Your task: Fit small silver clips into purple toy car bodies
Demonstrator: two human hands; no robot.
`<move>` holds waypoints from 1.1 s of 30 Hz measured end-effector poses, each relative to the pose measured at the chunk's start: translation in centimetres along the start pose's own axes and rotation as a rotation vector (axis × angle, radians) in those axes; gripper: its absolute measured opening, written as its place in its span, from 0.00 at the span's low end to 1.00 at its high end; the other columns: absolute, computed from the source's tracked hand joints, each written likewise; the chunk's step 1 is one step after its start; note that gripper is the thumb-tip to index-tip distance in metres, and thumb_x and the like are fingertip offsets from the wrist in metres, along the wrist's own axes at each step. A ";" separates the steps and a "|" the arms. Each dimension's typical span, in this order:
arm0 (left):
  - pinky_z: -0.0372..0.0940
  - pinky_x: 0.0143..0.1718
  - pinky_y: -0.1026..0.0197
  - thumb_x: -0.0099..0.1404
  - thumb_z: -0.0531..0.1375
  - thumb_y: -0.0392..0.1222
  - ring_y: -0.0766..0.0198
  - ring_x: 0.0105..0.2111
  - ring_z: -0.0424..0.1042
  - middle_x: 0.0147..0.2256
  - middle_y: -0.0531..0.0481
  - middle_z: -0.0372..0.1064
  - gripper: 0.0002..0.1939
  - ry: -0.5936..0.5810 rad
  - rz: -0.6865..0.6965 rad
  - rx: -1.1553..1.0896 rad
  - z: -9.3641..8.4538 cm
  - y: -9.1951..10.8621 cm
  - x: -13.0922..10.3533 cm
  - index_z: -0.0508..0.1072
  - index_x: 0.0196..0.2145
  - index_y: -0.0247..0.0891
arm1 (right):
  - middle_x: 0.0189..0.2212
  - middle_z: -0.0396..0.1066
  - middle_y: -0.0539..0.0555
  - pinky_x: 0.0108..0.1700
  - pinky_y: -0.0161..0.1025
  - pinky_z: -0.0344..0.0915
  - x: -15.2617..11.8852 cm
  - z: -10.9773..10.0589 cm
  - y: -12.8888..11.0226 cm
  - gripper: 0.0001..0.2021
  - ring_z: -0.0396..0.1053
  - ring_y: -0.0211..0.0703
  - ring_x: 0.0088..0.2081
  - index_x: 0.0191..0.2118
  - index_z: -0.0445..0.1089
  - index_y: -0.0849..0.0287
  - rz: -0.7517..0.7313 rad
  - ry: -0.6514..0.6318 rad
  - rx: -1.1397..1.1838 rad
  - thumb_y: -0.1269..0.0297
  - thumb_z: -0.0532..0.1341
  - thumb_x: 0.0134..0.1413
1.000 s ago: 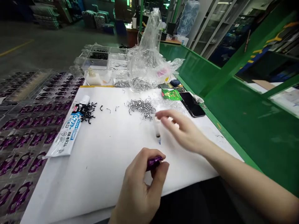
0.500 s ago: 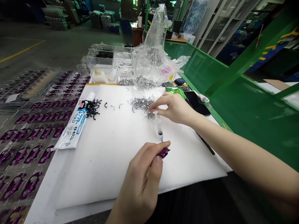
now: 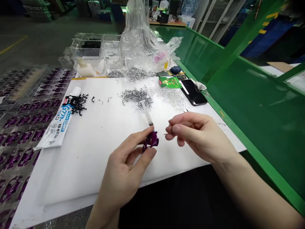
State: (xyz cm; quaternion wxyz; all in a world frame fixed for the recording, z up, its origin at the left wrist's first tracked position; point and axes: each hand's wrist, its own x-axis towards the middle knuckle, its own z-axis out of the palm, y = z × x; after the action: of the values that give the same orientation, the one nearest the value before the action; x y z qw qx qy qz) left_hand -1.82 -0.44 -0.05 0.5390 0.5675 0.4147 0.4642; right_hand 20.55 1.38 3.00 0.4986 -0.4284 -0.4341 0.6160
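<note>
My left hand (image 3: 124, 165) pinches a small glossy purple frame-like part (image 3: 152, 140) between thumb and fingers, above the white foam sheet (image 3: 114, 152). To its right, my right hand (image 3: 197, 133) has thumb and forefinger pressed together on a small thin piece (image 3: 165, 134), whose tip points toward the purple part. Most of that piece is hidden by the fingers. Just beyond the left fingertips lies a clear syringe (image 3: 148, 117), its tip partly hidden. Its plunger end reaches a pile of small silvery curved pieces (image 3: 135, 97).
On the left are a white-and-blue glue tube (image 3: 57, 122), a cluster of black curved pieces (image 3: 79, 103) and trays of purple parts (image 3: 26, 136). A green packet (image 3: 169, 82), a phone (image 3: 193, 92) and clear bits (image 3: 171, 95) lie right. Behind stands crumpled plastic bagging (image 3: 138, 38).
My right hand has come back from the silvery pile toward me, now holding a small thin piece. The left hand has turned the purple part so its openings show. The view has shifted right.
</note>
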 end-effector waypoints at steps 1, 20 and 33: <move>0.81 0.52 0.62 0.75 0.70 0.43 0.59 0.51 0.83 0.55 0.49 0.83 0.19 0.007 -0.002 0.011 0.0 -0.1 0.0 0.83 0.61 0.55 | 0.35 0.85 0.54 0.30 0.32 0.76 -0.1 0.0 0.3 0.12 0.86 0.48 0.38 0.42 0.82 0.56 0.009 0.001 0.032 0.65 0.81 0.54; 0.77 0.42 0.70 0.78 0.67 0.44 0.65 0.42 0.83 0.46 0.51 0.86 0.10 -0.017 -0.012 -0.127 0.1 0.7 -0.1 0.88 0.51 0.51 | 0.40 0.86 0.51 0.43 0.35 0.80 -0.8 0.3 -1.1 0.09 0.83 0.40 0.41 0.43 0.86 0.54 -0.675 -0.055 -0.644 0.77 0.72 0.65; 0.79 0.49 0.71 0.76 0.68 0.37 0.65 0.45 0.86 0.46 0.55 0.88 0.13 0.006 0.012 -0.025 -0.1 1.0 -0.2 0.89 0.50 0.55 | 0.44 0.83 0.57 0.49 0.22 0.75 -1.6 0.2 -1.4 0.11 0.81 0.31 0.44 0.49 0.85 0.66 -0.755 -0.231 -0.904 0.82 0.66 0.68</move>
State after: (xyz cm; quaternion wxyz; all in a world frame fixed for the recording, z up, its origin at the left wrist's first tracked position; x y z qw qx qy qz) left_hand -1.97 -0.65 0.96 0.5420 0.5618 0.4069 0.4745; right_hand 20.97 -0.08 4.52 0.4010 -0.3446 -0.8265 0.1931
